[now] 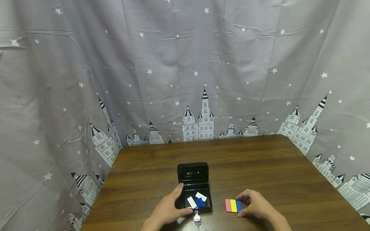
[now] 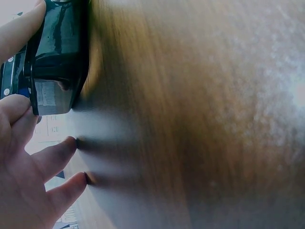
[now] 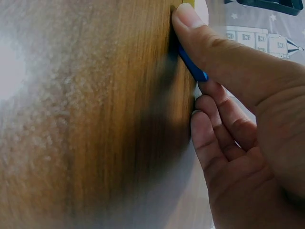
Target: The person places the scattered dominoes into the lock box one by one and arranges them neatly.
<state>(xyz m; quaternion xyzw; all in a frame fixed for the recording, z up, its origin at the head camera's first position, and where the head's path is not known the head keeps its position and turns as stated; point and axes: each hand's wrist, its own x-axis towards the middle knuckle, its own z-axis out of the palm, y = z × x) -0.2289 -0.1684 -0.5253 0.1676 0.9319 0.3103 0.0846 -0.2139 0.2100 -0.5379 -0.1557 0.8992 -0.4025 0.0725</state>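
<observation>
A small black cash box [image 1: 210, 205] stands on the table with its lid [image 1: 192, 171] raised at the back. Inside lie two white blocks [image 1: 191, 202] and a blue piece [image 1: 200, 202]. My left hand [image 1: 167, 207] holds the box by its left side, thumb at the front edge and forefinger toward the back corner; the other fingers [image 2: 55, 155] spread by the tabletop. To the right, pink [image 1: 228, 205], yellow [image 1: 233, 205] and blue [image 1: 238, 206] blocks lie side by side. My right hand [image 1: 254, 205] pinches the blue block [image 3: 192, 66] between thumb and fingers.
A key with a clear tag [image 1: 197, 218] is at the front of the box. The brown wooden table [image 1: 245, 166] runs back to a grey curtain [image 1: 162, 86] printed with castles and stars. The table's right edge slants away beyond my right hand.
</observation>
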